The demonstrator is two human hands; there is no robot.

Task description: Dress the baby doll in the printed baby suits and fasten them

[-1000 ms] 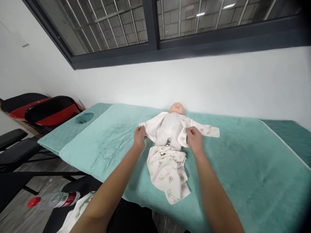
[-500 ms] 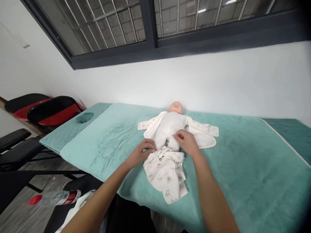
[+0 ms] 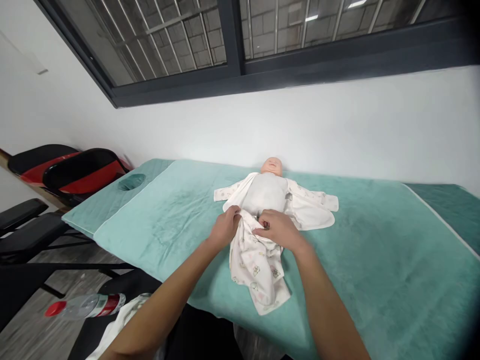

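A baby doll (image 3: 267,192) lies on its back with its head toward the wall. Its open white jacket (image 3: 309,207) is spread out beneath it, sleeves stretched to both sides. Printed baby pants (image 3: 258,265) cover the doll's legs, which are hidden. My left hand (image 3: 225,226) is closed on the waistband at the doll's left-hand side in the picture. With curled fingers, my right hand (image 3: 276,227) grips the waistband near the middle and right of the doll's hips.
A green padded massage table (image 3: 180,215) with a face hole (image 3: 131,182) stands against the white wall. Black-and-red chairs (image 3: 86,172) are at the left. Near me, a red-capped plastic bottle (image 3: 88,306) and a white cloth (image 3: 120,325) lie on a black seat.
Both hands have closed on the pants' waistband. The waistband has moved up over the doll's legs toward its hips, and the pants look more stretched out.
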